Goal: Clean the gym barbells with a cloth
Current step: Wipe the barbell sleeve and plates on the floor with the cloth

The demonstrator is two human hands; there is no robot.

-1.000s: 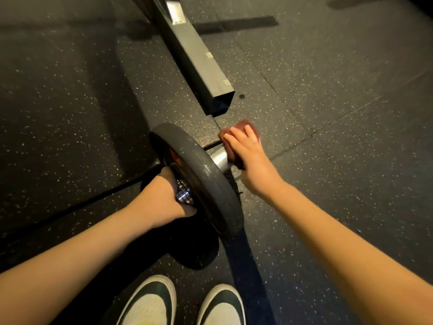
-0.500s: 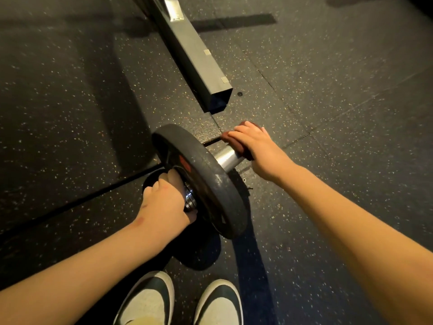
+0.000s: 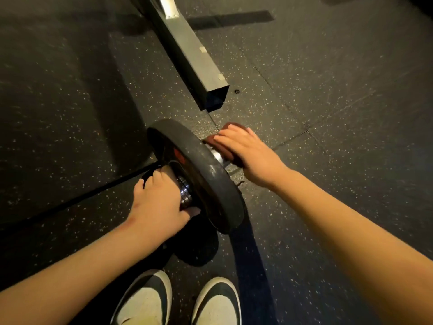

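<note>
Cloth point(image 3: 220, 146) under R hand point(image 3: 254, 158) on barbell point(image 3: 217, 157); plate's point(image 3: 219, 184) red print point(image 3: 179, 156) unreadable.

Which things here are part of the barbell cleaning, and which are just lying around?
In the job:
cloth, held round the barbell by the right hand
left hand, holding the barbell's near end
black plate on the barbell

Just there:
steel beam lying on the floor
speckled rubber floor
the person's shoes

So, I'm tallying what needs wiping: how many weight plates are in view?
1: the black plate stands on edge between the left hand and right hand. Others may be hidden beyond the frame.
</note>
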